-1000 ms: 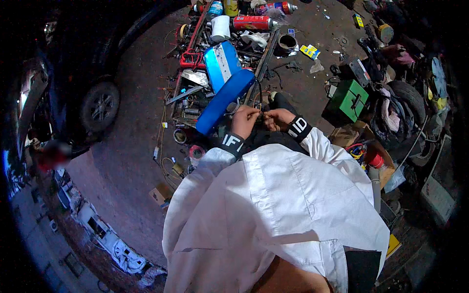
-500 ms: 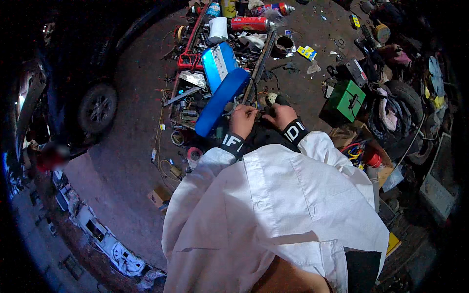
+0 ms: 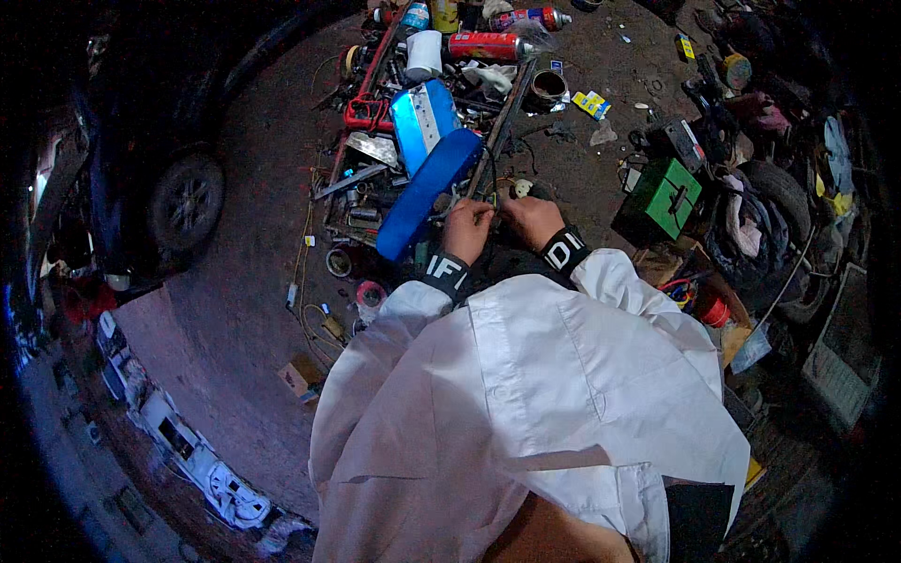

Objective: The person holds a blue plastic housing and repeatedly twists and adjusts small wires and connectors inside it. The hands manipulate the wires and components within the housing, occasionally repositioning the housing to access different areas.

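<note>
My left hand (image 3: 466, 231) is closed in a pinch, with its fingertips at a thin dark cable (image 3: 494, 176) that comes down between my hands. Just across from it, my right hand (image 3: 533, 223) has its fingers curled together close to the same cable; what they grip is too small and dark to make out. A small pale lump (image 3: 523, 188) lies beyond the right hand's knuckles. Left of my left hand, a long blue padded piece (image 3: 427, 197) rests slantwise over a tray (image 3: 507, 117) of tools and metal parts.
Beyond the pad lie a shiny blue package (image 3: 413, 117), a white roll (image 3: 424, 54) and a red spray can (image 3: 483, 46). A green box (image 3: 668, 199) stands to the right, near a tyre (image 3: 779, 192). A vehicle wheel (image 3: 188, 202) is at the left.
My right hand has moved slightly up and left, its fingers now nearer the cable and the left fingertips. The left hand has stayed almost in place.
</note>
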`<action>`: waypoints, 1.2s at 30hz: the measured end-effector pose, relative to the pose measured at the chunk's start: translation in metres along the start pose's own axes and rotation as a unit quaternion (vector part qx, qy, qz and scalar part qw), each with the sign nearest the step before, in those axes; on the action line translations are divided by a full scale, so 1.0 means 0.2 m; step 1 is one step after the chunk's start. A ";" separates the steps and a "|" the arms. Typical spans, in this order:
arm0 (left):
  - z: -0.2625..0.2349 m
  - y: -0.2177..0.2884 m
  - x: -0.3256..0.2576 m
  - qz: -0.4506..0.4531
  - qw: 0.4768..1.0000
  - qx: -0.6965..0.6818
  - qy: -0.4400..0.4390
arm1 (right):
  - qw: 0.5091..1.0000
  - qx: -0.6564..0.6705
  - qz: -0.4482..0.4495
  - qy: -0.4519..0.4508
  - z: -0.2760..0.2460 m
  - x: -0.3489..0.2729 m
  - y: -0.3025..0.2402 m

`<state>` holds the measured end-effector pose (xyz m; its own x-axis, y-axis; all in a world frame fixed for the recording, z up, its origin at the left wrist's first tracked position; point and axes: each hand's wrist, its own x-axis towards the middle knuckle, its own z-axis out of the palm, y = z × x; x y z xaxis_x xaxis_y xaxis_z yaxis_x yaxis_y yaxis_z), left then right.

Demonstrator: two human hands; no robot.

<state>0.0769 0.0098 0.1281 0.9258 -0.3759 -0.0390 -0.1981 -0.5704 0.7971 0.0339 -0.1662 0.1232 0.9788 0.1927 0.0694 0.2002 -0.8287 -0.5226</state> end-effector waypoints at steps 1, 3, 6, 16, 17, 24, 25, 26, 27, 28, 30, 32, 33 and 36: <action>-0.01 0.01 0.00 0.003 1.000 0.004 -0.003 | 0.999 0.026 0.016 -0.013 0.02 -0.01 0.02; -0.02 0.04 0.01 0.000 1.000 0.001 -0.012 | 0.994 0.099 0.054 -0.008 0.06 -0.03 0.04; -0.03 0.04 0.01 -0.020 0.999 -0.007 -0.024 | 0.985 0.097 0.123 -0.071 0.03 -0.01 0.01; -0.05 0.05 0.01 -0.027 0.998 0.024 -0.050 | 0.762 0.555 0.282 -0.178 0.10 -0.01 0.08; -0.06 0.07 0.02 -0.031 0.998 0.030 -0.050 | 0.706 0.603 0.326 -0.178 0.11 -0.01 0.08; -0.04 0.03 0.02 -0.013 0.997 0.030 -0.068 | 0.234 0.868 0.348 -0.265 0.31 -0.07 0.27; -0.05 0.03 0.02 -0.018 0.997 0.017 -0.069 | 0.183 0.869 0.353 -0.293 0.27 -0.04 0.25; -0.06 0.04 0.03 -0.022 0.997 0.004 -0.070 | 0.131 0.867 0.357 -0.321 0.22 -0.01 0.23; -0.06 0.04 0.02 -0.022 0.998 0.005 -0.065 | 0.118 0.876 0.321 -0.339 0.24 -0.02 0.24; -0.05 0.06 0.02 -0.018 0.998 0.003 -0.061 | 0.107 0.885 0.284 -0.354 0.27 -0.04 0.25; -0.04 0.05 0.02 -0.021 0.998 0.023 -0.061 | 0.230 0.854 0.303 -0.354 0.31 -0.10 0.31; -0.07 0.07 0.03 -0.034 0.997 -0.003 -0.074 | 0.315 0.821 0.380 -0.286 0.27 -0.05 0.24; -0.07 0.08 0.03 -0.044 0.996 -0.004 -0.072 | 0.403 0.783 0.388 -0.273 0.23 -0.03 0.20; -0.06 0.07 0.02 -0.016 0.999 0.014 -0.048 | 0.609 0.661 0.384 -0.212 0.13 -0.02 0.11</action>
<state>0.0812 0.0094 0.1452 0.8972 -0.4245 -0.1217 -0.1796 -0.6025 0.7776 0.0329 -0.1717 0.0900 0.6059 0.3657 -0.7065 -0.7940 0.3329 -0.5086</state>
